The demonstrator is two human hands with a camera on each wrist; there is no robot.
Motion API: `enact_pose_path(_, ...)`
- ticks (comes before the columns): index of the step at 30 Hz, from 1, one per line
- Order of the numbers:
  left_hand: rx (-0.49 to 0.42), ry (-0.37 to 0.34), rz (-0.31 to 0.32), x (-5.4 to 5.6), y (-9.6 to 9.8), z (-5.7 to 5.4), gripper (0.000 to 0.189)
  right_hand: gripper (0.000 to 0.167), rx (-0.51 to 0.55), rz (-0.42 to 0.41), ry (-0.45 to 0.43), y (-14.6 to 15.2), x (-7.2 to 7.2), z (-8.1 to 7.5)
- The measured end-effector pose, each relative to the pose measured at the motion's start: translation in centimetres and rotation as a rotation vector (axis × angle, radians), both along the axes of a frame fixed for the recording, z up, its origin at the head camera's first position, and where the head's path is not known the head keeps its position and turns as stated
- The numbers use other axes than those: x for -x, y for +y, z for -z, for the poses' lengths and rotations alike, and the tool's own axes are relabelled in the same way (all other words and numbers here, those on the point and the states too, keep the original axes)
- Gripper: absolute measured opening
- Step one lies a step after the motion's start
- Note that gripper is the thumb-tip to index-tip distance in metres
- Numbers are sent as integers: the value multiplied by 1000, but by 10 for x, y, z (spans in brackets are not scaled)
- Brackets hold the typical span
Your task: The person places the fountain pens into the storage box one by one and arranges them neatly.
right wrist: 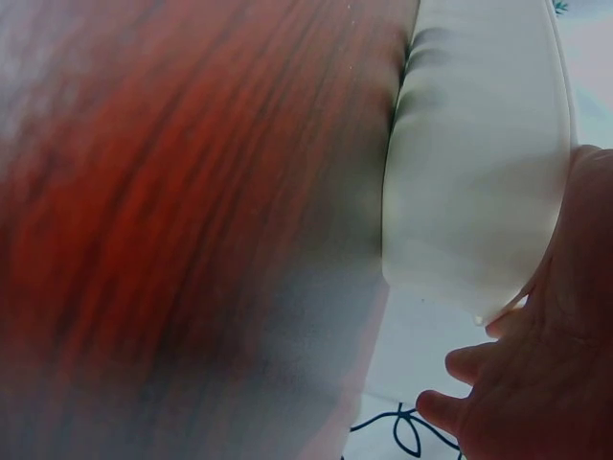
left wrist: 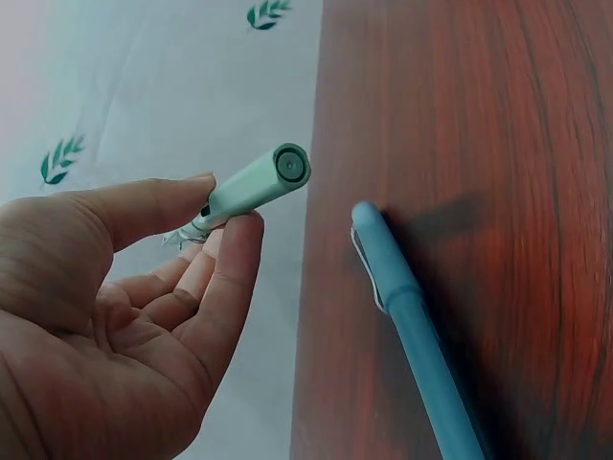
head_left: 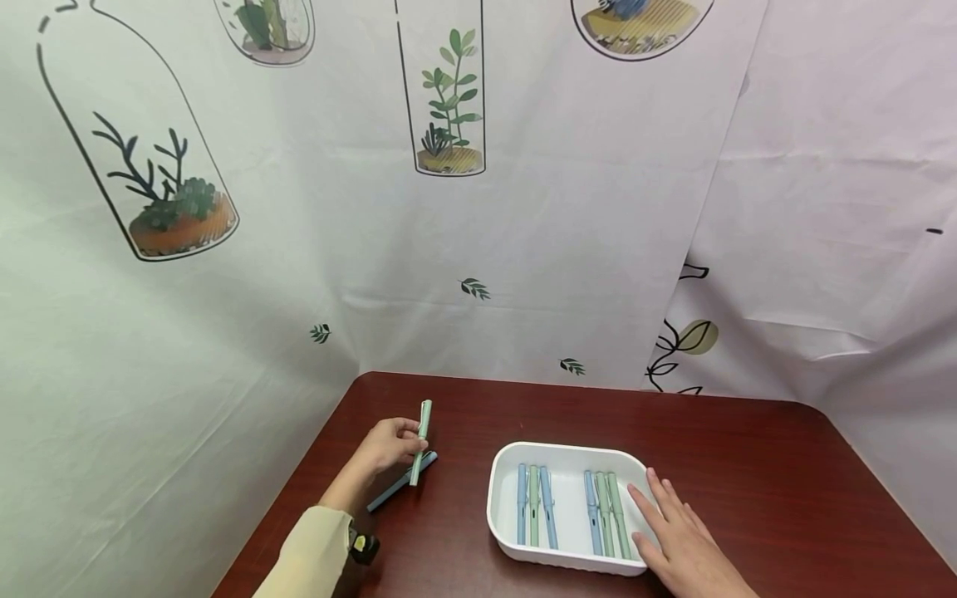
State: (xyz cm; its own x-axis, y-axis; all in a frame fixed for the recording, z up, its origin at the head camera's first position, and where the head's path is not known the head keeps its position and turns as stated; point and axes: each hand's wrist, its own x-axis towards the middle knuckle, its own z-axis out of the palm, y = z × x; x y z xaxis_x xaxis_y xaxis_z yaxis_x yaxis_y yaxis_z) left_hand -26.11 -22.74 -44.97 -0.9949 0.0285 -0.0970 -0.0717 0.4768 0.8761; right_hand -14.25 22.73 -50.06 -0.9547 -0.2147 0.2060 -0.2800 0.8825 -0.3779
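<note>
My left hand (head_left: 383, 448) pinches a light green pen (left wrist: 251, 188) between thumb and fingers, raised above the table's left side. In the left wrist view the pen's round end faces the camera. Below it, a blue pen (head_left: 389, 492) with a clip lies slantwise on the table. My right hand (head_left: 679, 536), fingers spread and fairly straight, rests at the right rim of a white tray (head_left: 566, 558). Inside the tray are two groups of pens: blue, green (head_left: 534, 507) and blue on the left; blue (head_left: 593, 513) and two green on the right.
The dark red wooden table (head_left: 777, 490) reaches back to a white cloth backdrop (head_left: 568, 224) printed with plants in jars. Another cloth side (head_left: 149, 399) hangs along the table's left edge. The tray stands near the front middle.
</note>
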Motion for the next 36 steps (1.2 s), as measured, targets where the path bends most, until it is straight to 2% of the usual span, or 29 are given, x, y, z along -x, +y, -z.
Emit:
enact_pose_path(10, -51, 21, 40, -9, 16, -10, 39, 61, -6, 2, 10, 1, 1, -1)
enact_pose_path(14, -118, -8, 28, -15, 23, -13, 42, 61, -10, -2, 6, 0, 1, 0)
enact_pose_path(17, -165, -18, 42, -19, 28, -15, 44, 61, -9, -2, -4, 0, 1, -1)
enact_pose_path(26, -175, 11, 111, -23, 41, -22, 48, 62, -9, 2, 1, 0, 1, 0)
enact_pose_path(31, -206, 37, 139, -24, 51, -21, 45, 62, -4, 6, 10, 0, 2, 1)
enact_pose_path(36, -231, 34, 159, -27, 62, -18, 43, 62, 5, 8, 14, -1, 1, 2)
